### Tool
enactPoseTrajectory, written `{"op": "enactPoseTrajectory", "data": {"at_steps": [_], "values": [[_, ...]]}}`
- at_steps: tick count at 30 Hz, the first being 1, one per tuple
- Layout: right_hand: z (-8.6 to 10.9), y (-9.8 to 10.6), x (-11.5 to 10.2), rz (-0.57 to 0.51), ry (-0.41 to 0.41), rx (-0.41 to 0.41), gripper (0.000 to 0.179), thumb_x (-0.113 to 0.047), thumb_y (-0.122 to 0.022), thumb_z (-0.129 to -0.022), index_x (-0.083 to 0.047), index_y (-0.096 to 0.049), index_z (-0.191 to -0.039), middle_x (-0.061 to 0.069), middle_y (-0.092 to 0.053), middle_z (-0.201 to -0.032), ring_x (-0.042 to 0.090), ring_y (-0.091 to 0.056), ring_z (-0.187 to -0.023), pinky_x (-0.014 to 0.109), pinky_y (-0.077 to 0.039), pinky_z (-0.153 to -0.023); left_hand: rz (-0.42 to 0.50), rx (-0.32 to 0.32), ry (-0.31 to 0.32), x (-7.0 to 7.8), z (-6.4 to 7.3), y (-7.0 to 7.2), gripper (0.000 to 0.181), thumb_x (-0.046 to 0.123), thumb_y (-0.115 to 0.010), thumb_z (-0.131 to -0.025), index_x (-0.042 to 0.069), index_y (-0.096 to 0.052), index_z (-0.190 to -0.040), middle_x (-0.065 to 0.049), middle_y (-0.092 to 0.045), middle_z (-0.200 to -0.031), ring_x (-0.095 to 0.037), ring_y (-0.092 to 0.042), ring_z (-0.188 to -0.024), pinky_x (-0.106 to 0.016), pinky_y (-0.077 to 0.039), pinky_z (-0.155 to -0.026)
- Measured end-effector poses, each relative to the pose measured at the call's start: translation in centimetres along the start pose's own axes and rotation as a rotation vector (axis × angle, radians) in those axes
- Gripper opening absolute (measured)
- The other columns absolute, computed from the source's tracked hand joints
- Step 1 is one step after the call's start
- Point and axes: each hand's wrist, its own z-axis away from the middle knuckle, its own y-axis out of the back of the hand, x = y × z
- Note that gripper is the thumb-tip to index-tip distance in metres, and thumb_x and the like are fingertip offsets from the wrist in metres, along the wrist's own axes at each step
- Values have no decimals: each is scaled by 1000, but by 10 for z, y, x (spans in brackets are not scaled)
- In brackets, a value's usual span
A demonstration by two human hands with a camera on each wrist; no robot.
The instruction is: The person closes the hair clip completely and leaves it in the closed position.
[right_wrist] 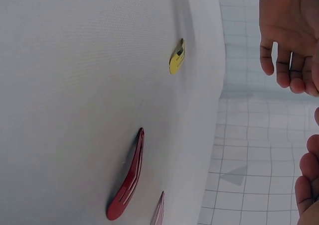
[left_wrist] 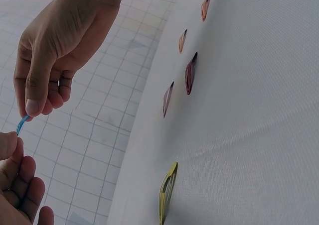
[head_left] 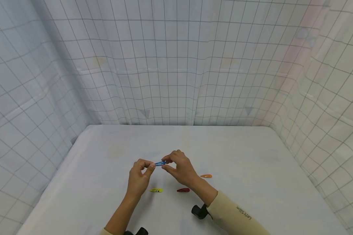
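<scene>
A slim blue snap hair clip (head_left: pixel 160 163) is held up above the white table, between my two hands. My left hand (head_left: pixel 139 178) pinches its left end between thumb and fingers. At the other end, my right hand (head_left: pixel 180 168) has thumb and forefinger on the clip, its other fingers loosely bent. The left wrist view shows the blue clip (left_wrist: pixel 21 125) bridging both sets of fingertips; in the right wrist view it is hidden. Below the hands lie a yellow hair clip (head_left: pixel 156 190) and a dark red hair clip (head_left: pixel 183 190).
An orange hair clip (head_left: pixel 206 176) lies right of my right wrist. The left wrist view also shows a pinkish clip (left_wrist: pixel 168 99) beside the red one and a second orange clip (left_wrist: pixel 182 41). White grid-patterned curtains (head_left: pixel 176 71) surround the white table (head_left: pixel 238 147).
</scene>
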Motion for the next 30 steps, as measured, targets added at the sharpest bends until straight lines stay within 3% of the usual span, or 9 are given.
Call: {"op": "enactPoseTrajectory", "data": {"at_steps": [14, 23, 30], "values": [[-1, -3, 3, 44, 68, 30, 21, -16, -77, -77, -11, -69, -96, -2, -63, -83, 10, -53, -80, 18, -41, -68, 47, -44, 103, -4, 0, 3, 19, 22, -61, -92, 3, -64, -94, -9, -64, -98, -19, -51, -100, -35, -34, -92], [1, -7, 5, -10, -21, 0, 19, -20, -75, -79, -11, -69, -95, -2, -65, -83, 11, -55, -81, 19, -43, -69, 83, -54, 81, -7, 2, 5, 22, 18, -64, -89, 8, -64, -110, -8, -61, -99, -18, -51, -99, -38, -33, -95], [1, -8, 5, -40, -69, -11, 17, -20, -74, -80, -11, -70, -95, -1, -66, -83, 11, -55, -81, 31, -48, -69, 86, -37, 59, -9, 3, 6, 24, 15, -65, -88, 10, -64, -111, -9, -60, -95, -17, -49, -97, -40, -33, -94]]}}
